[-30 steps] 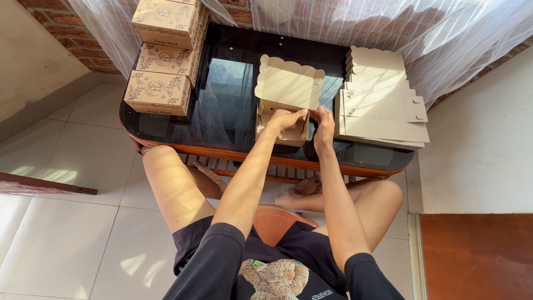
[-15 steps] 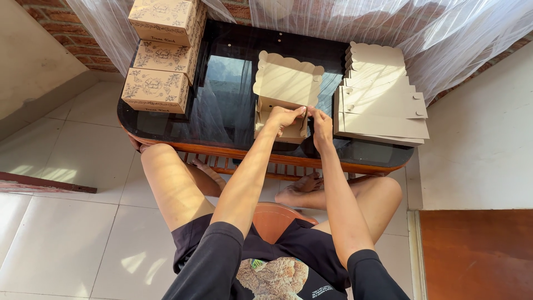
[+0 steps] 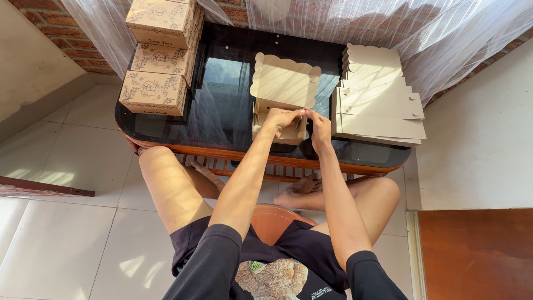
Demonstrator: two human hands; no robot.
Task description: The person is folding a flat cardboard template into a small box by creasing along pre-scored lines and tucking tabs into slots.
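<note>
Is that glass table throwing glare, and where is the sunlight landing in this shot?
Head view: hard sun from the upper right lights the flat card stack and the open box held by the left hand and right hand; the dark glass table mirrors the curtain; nothing looks blurred.

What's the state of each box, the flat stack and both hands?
Open box: half-assembled, scalloped lid up, on the glass table.
Left hand: pinching the box's front wall.
Right hand: fingers on the same wall, touching the left hand.
Flat blanks: unfolded, stacked at the right.
Printed boxes: closed, three in a row at the left.
</note>
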